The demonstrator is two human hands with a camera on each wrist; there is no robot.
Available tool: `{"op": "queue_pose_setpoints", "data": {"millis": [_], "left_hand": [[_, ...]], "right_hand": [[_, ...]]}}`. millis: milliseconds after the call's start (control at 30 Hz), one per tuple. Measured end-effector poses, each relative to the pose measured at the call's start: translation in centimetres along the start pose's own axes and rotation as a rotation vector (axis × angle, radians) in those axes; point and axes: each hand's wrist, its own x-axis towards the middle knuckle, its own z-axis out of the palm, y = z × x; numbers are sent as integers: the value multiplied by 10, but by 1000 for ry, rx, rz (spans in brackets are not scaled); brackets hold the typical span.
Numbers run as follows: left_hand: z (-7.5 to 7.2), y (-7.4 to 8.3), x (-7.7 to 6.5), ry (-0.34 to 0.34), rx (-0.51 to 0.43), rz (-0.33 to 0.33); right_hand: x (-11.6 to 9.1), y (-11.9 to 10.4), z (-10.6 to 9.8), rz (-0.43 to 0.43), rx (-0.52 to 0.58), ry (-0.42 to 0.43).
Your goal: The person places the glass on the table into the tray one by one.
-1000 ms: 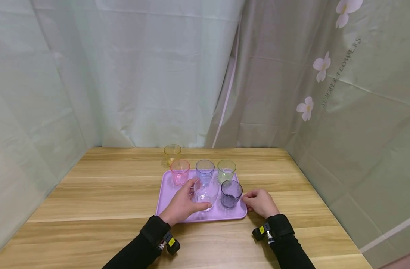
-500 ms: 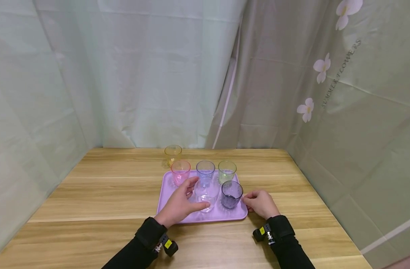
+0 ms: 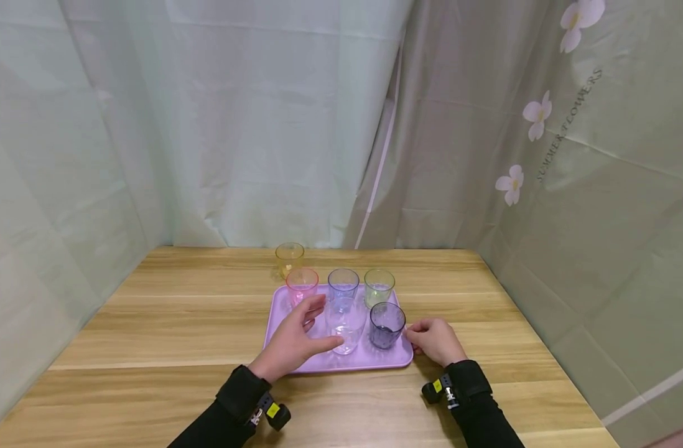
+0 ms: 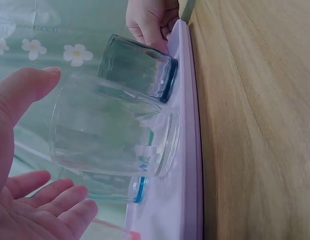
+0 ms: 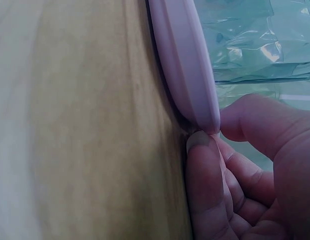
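Observation:
On the purple tray [image 3: 282,325] a clear glass [image 3: 346,330] stands upright at the front. Beside it my left hand [image 3: 297,339] has its thumb and fingers spread apart; the left wrist view shows a gap between the fingers [image 4: 70,200] and the glass. My right hand [image 3: 436,340] pinches the tray's right rim between thumb and finger, seen close in the right wrist view. Nearest that hand is a dark grey glass [image 3: 387,326]. Behind these stand a pink glass [image 3: 302,285], partly hidden by my left hand, a blue glass [image 3: 343,283] and a green glass [image 3: 379,287].
A yellow glass [image 3: 289,258] stands on the wooden table [image 3: 179,323], just behind the tray's left back corner. Pale curtains [image 3: 263,124] hang behind the table and along its sides.
My left hand has drawn back leftward from the clear glass, its fingers and thumb parting from it. The clear glass stays on the tray. My right hand keeps its place at the rim.

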Motion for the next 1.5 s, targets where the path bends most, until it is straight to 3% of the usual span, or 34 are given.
{"op": "queue_pose_setpoints", "data": {"millis": [900,1500], "left_hand": [[-28,1,-16,12,-80,-19],[-49,1,-32,91,-83,-14]], "right_hand": [[5,3,1,9,4,-3],[3,2,0,25,-5,-11]]}}
